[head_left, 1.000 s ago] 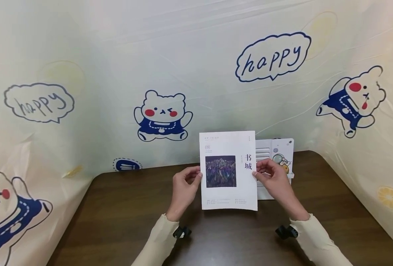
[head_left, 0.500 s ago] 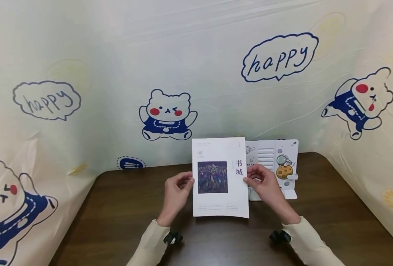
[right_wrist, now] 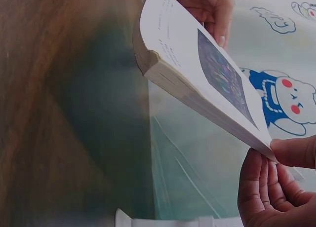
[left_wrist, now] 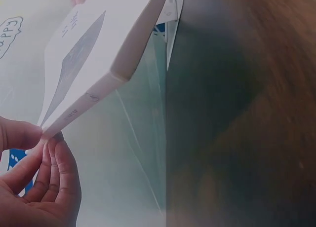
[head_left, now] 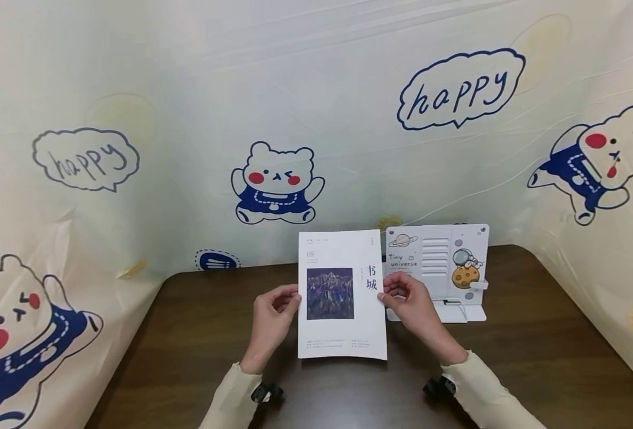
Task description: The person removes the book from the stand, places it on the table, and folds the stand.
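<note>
Both hands hold a white paperback book point(head_left: 329, 335) upright above the table, its front cover facing the head camera. A dark, square picture is printed on that cover. My left hand point(head_left: 271, 322) pinches the spine edge between thumb and fingers, which the left wrist view shows with the thumb point(left_wrist: 22, 134) on the cover side. The opposite edge, where the pages show in the right wrist view, is pinched by my right hand point(head_left: 414, 307). Behind the right hand stands a white folding book stand point(head_left: 434, 268) with a planet and astronaut print, partly covered by the hand.
The dark wooden table point(head_left: 198, 333) extends to both sides and in front of the book. Behind it hangs a pale curtain point(head_left: 348, 149) printed with bears and "happy" bubbles, close to the table's back edge. Black wrist cameras point(head_left: 267, 392) sit at both cuffs.
Both hands have carried the book leftward and lower in the head view, while the view itself shifted slightly. More of the book stand shows now. The grip on both edges looks the same.
</note>
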Motion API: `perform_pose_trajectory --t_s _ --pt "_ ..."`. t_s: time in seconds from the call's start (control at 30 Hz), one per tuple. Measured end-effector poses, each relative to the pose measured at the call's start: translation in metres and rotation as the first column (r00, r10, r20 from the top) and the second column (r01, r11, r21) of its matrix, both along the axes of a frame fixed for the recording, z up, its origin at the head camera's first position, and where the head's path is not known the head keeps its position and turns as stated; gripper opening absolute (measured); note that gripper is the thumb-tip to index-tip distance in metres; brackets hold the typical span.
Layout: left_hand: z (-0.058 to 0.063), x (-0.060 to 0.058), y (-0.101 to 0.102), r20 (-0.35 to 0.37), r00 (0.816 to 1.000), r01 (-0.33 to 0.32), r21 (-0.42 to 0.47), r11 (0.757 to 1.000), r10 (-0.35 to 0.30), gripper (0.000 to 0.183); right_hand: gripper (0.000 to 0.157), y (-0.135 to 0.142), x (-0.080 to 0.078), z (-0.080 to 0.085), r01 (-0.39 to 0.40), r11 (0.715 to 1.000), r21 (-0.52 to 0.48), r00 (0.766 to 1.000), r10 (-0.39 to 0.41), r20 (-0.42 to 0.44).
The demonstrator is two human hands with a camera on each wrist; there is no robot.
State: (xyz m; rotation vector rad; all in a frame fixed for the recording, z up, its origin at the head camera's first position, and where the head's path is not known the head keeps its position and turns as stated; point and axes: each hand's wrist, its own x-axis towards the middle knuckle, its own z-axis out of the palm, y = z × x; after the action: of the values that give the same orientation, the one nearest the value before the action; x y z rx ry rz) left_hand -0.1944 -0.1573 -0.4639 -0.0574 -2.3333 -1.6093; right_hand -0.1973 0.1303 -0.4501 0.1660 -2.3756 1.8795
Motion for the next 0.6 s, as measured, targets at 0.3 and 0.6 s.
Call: perform_pose_trajectory --t_s 0.3,0.6 --pt "-0.007 0.006 -0.016 0.038 0.999 -0.034 -0.038 0.999 0.035 0.016 0.017 -0.018 0.000 -0.010 -0.007 1.000 0.023 0.999 0.005 0.053" --pt "-0.010 0.008 -0.032 0.075 0.995 -0.056 -0.049 0.997 0.059 0.016 0.017 -0.035 -0.004 -0.019 -0.027 1.000 -0.008 0.996 0.028 0.079"
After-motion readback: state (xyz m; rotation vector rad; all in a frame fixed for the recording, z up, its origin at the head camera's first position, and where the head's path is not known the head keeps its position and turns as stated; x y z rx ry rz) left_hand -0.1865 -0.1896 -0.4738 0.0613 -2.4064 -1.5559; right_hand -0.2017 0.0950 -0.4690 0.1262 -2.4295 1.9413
